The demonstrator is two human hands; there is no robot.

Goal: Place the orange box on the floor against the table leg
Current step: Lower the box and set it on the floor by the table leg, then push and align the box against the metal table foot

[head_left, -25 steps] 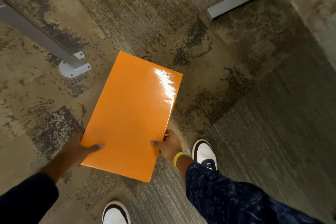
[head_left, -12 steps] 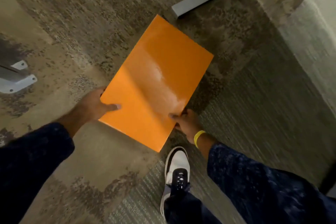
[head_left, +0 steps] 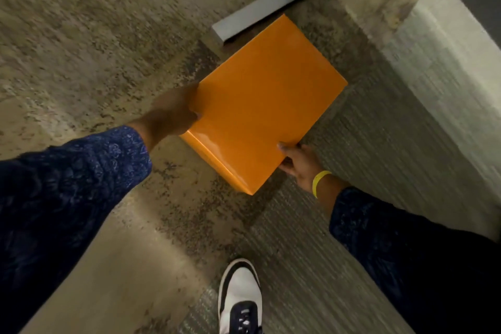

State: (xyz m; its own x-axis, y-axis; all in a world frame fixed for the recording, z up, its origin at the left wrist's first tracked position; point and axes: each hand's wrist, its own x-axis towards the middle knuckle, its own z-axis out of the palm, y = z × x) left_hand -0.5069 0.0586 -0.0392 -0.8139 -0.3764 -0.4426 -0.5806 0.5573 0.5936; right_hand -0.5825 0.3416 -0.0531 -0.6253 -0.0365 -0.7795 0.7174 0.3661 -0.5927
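View down from a person's head: a glossy orange box (head_left: 263,106) is held above patterned carpet (head_left: 95,35), its far corner nearest the grey table leg's foot (head_left: 273,13). The left hand (head_left: 170,114) clasps its left edge, the right hand (head_left: 298,161), with a yellow wristband (head_left: 319,182), pinches the near right edge, likely steadying it for lowering. No writing is readable

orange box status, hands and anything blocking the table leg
Left hand and right hand both grip the orange box. Box tilted, far corner near the grey table leg foot; contact unclear. Nothing visible between them.
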